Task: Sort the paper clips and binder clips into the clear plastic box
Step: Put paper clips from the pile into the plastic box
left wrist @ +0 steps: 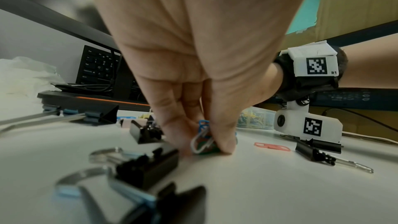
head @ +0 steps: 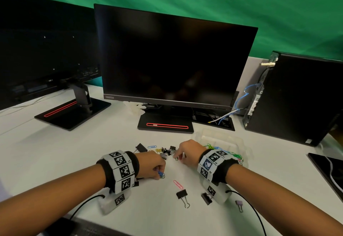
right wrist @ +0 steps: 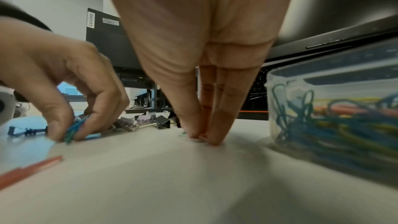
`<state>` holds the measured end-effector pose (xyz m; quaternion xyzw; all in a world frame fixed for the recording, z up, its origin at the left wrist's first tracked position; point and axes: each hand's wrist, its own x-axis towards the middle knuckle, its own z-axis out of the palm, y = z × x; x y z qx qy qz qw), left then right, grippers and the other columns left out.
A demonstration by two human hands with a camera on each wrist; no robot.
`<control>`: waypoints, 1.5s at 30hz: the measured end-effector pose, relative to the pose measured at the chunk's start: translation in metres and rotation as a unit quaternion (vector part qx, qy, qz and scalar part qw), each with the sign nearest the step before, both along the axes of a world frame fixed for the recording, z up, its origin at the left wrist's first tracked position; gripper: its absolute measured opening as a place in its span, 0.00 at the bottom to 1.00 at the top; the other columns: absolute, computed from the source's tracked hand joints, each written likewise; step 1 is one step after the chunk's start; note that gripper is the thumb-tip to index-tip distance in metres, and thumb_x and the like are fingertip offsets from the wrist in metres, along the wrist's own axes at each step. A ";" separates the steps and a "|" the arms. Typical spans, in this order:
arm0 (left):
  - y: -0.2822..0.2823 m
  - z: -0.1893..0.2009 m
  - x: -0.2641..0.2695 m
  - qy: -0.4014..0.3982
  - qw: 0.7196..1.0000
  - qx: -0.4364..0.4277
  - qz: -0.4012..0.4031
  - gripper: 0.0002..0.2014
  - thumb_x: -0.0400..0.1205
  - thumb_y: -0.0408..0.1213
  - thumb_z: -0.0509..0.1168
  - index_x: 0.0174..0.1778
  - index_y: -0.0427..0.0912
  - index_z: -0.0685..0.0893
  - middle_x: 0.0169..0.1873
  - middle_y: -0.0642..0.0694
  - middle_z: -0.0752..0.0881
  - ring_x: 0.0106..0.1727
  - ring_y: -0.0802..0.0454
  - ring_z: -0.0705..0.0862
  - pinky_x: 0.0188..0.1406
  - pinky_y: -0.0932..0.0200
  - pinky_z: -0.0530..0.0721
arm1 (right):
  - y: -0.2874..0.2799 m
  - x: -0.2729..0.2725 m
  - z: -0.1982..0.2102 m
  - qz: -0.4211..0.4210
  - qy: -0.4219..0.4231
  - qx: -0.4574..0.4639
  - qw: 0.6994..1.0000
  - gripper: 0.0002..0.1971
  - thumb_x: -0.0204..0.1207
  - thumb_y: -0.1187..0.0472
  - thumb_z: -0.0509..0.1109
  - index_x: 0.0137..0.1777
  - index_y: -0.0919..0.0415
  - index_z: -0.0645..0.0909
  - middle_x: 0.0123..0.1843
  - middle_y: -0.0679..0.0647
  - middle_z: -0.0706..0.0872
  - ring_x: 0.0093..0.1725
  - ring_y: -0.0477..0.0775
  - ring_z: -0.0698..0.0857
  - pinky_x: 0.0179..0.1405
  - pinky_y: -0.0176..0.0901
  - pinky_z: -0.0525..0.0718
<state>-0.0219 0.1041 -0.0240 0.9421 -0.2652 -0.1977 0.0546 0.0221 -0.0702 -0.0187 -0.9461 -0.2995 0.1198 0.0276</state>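
Note:
My left hand (head: 160, 175) rests its fingertips on the white desk and pinches a small bunch of paper clips (left wrist: 203, 140), blue, silver and green. The right wrist view shows the same bunch (right wrist: 74, 129) at the left. My right hand (head: 176, 157) is just right of it, with thumb and fingers (right wrist: 217, 125) pressed together on the desk around a small green paper clip (right wrist: 183, 133), mostly hidden. The clear plastic box (head: 239, 143) stands right of the right hand and holds many coloured paper clips (right wrist: 336, 122).
Loose on the desk (head: 92, 152) lie a pink paper clip (head: 178, 184), two black binder clips (head: 182, 196) (head: 206, 197), a purple binder clip (head: 239, 204), and a cluster of binder clips (head: 167, 150) beyond the hands. A monitor base (head: 165, 125) and PC tower (head: 297, 96) stand behind.

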 end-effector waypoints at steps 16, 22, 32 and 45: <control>-0.002 0.001 0.000 0.009 1.000 -0.020 -0.003 0.12 0.81 0.39 0.65 0.57 0.37 0.82 0.46 0.44 0.81 0.45 0.55 0.73 0.33 0.76 0.65 | -0.018 -0.009 0.008 -0.008 0.046 -0.010 0.999 0.15 0.70 0.60 0.76 0.58 0.59 0.85 0.57 0.54 0.87 0.55 0.54 0.85 0.47 0.35 0.74; -0.023 0.004 -0.004 0.008 0.998 -0.049 -0.042 0.13 0.79 0.40 0.66 0.57 0.40 0.83 0.53 0.42 0.86 0.46 0.56 0.75 0.40 0.67 0.71 | -0.021 -0.011 0.005 -0.019 0.050 0.012 0.999 0.08 0.71 0.63 0.74 0.50 0.63 0.88 0.49 0.57 0.91 0.50 0.54 0.87 0.46 0.37 0.81; -0.050 0.003 -0.007 0.005 0.994 0.018 -0.107 0.12 0.80 0.35 0.65 0.59 0.38 0.81 0.54 0.40 0.85 0.45 0.56 0.72 0.48 0.60 0.71 | -0.035 -0.025 0.005 -0.029 0.077 0.005 0.997 0.07 0.66 0.66 0.75 0.45 0.63 0.88 0.34 0.51 0.86 0.37 0.48 0.81 0.38 0.35 0.81; -0.057 0.004 -0.006 -0.009 0.995 0.031 -0.098 0.11 0.80 0.35 0.65 0.56 0.35 0.81 0.58 0.39 0.82 0.60 0.44 0.78 0.55 0.55 0.74 | -0.055 -0.035 0.002 -0.025 0.093 0.040 0.995 0.06 0.64 0.68 0.76 0.41 0.65 0.88 0.31 0.49 0.85 0.30 0.43 0.78 0.30 0.26 0.75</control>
